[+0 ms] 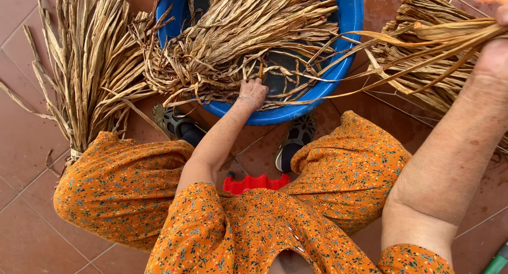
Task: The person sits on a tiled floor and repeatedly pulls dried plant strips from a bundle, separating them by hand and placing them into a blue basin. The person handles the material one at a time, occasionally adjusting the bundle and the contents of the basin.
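From the head view, the left hand [254, 90] reaches into the blue basin [353, 20] and closes on dried leaves [238, 30] heaped there, far centre. The right hand [495, 52], at the far right edge, grips a few long strands [423, 38] trailing back to the basin. Pulled hard, these brittle strands could snap or drag the heap over the rim. One basin; three leaf heaps: the basin's, a bundle [87, 62] left, another pile [423, 73] right. One red stool [254, 183] near.
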